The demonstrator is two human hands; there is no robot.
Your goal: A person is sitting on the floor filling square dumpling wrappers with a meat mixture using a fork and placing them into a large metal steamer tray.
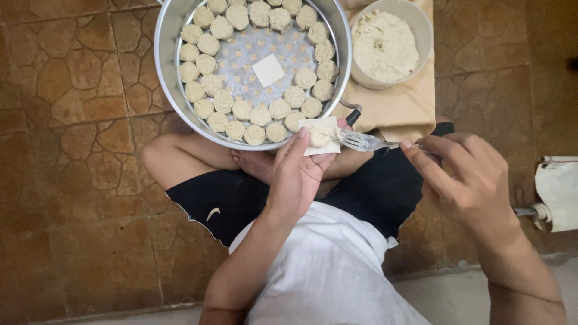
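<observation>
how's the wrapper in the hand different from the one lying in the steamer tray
The wrapper in the left hand carries a lump of pale filling, pressed by a fork in the right hand; the wrapper in the steamer tray is bare. The held one rests on the left hand fingers; the other lies flat on the perforated tray, ringed by finished dumplings. Both are small pale squares.

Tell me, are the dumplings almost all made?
Lots are done: two rings of filled dumplings line the steamer tray. Right now the left hand holds a square wrapper while the right hand spreads filling on it with a fork. Still left: the tray's bare middle, one spare wrapper lying there, and a bowl holding plenty of filling.
</observation>
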